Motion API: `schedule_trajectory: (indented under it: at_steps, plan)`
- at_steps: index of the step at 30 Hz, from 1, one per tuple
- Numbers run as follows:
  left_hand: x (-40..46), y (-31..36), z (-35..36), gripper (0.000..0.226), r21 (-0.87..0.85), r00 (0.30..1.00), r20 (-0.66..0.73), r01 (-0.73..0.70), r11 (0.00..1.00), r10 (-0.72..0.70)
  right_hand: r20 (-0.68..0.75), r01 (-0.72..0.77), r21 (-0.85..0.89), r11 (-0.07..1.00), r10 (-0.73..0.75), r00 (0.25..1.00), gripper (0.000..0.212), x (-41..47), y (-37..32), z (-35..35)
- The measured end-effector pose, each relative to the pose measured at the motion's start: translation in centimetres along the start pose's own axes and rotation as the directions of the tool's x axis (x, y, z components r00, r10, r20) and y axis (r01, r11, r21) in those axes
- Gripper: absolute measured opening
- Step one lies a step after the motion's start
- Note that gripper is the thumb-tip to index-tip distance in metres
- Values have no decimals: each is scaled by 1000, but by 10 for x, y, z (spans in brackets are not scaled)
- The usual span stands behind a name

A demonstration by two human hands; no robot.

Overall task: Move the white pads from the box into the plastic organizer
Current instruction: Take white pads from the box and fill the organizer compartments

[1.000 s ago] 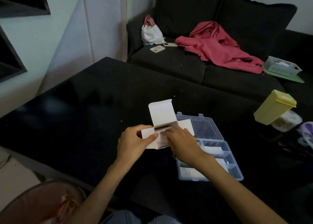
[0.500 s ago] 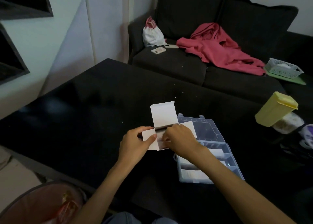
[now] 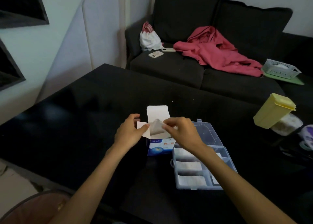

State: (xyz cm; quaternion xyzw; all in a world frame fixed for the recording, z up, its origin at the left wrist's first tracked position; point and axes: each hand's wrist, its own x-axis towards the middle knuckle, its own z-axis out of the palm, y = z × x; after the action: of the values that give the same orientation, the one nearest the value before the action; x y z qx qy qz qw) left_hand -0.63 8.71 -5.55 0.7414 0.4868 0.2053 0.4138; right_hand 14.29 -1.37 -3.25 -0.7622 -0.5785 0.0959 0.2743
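Note:
A small white and blue box stands upright on the black table, its top flaps open. My left hand grips the box's left flap and side. My right hand pinches a white pad that sticks partly out of the box's open top. To the right lies the clear plastic organizer with its lid folded back. Several white pads lie in its left compartments. My right forearm hides part of the organizer.
A yellow lidded container and a clear tub stand at the table's right. Behind the table is a dark sofa with a red garment, a white bag, phones and a mesh basket. A round stool sits lower left.
The box has been stood up so its blue front shows. My right hand has drawn a white pad up out of the opening. The view has shifted slightly.

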Motion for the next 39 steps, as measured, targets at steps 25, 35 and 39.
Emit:
schedule_trajectory:
  at_steps: [25, 35, 39]
  plan:
    - [-34, 86, 153, 16, 146, 926, 189, -356, 923, 327, 250, -255, 28, 966, 240, 938, 28, -70, 138, -97]
    - [-27, 71, 176, 18, 344, 875, 232, -482, 806, 425, 106, -172, -43, 984, 176, 979, 19, -70, 163, -66]
    - [-26, 69, 176, 23, 439, 795, 304, -606, 664, 525, 144, -171, -88, 981, 182, 973, 19, -70, 169, -57]
